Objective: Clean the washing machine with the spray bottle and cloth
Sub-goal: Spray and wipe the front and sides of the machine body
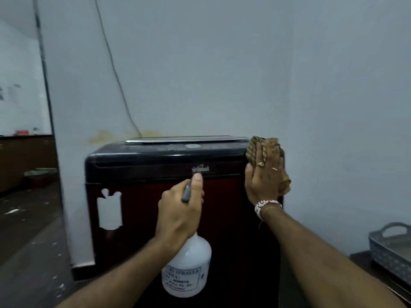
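Our left hand (180, 210) grips the upright spray bottle (188, 265), nozzle facing the washing machine (155, 196) front; our right hand (264, 174) presses the cloth (262, 150) flat on its upper right corner, nearer the panel.

Both bare forearms rise from the bottom edge of the frame toward its centre, the left from the lower left, the right from the lower right. The left hand (179, 215) sits just below centre, seen from the back, its fingers curled in a closed grip around the neck of the spray bottle (188, 266), with one fingertip stretched upward above the fist. The right hand (263, 174) is higher, right of centre, held flat with fingers together pointing up, palm pressing the cloth (259, 144) away from the camera. Two rings show on its fingers, and a beaded bracelet with thread bands circles the right wrist.
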